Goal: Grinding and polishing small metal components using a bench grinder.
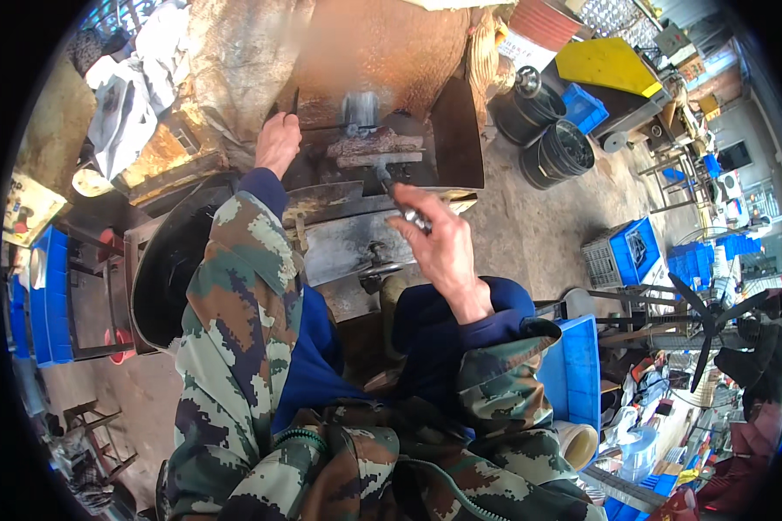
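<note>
My left hand (278, 146) is closed round a thin dark rod (296, 100) that points up and away, at the left side of a dark open-topped metal box (457, 130). My right hand (443, 247) grips a shiny metal tool (414, 217); its dark end reaches toward a grey bar (379, 160) in the box. Behind that bar lies a rough reddish-brown block (375, 142). The tool's exact kind is too small to make out, and I cannot tell whether it touches the bar. Below my hands sits a grey metal plate (343, 247) with a dark round fitting (378, 271).
A large black basin (169, 278) stands by my left arm. Stained brown sheeting (382, 52) hangs behind the box. Black buckets (558, 154) and a blue crate (632, 247) stand on the floor to the right. A black-bladed fan (711, 321) and a blue bin (573, 369) are near my right side.
</note>
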Tool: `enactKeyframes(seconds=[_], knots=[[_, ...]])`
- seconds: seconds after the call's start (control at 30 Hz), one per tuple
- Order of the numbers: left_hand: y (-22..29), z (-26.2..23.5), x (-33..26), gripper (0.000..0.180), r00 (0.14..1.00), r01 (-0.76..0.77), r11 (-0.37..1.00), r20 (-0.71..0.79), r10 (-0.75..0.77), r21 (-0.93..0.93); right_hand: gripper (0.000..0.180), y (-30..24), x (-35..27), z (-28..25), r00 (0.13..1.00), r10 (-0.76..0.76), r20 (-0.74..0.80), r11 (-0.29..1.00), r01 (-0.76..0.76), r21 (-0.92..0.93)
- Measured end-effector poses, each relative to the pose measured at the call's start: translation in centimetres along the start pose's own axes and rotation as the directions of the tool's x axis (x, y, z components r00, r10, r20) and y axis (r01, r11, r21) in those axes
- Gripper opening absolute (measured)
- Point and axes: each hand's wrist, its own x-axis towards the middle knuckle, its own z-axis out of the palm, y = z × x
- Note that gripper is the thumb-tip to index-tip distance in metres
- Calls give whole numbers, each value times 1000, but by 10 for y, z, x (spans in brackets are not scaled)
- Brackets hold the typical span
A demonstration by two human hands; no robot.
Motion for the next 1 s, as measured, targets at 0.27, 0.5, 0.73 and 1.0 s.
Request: enactKeyframes(seconds=[0.27,0.5,0.73,1.0], knots=[[62,-7,-16,32,961,-159,837,-277,10,-523,30,-12,85,-3,965,251,-73,966,-246,80],[107,-35,-53,18,947,-242,556,-319,-44,-795,39,3,178,27,975,144,-171,973,-108,204],[100,-28,-44,14,931,-199,367,-292,-218,-909,25,28,228,52,963,218,-159,946,-169,278],[94,-18,-25,14,928,-179,318,-267,-260,-931,22,48,259,65,952,256,-165,932,-198,305]])
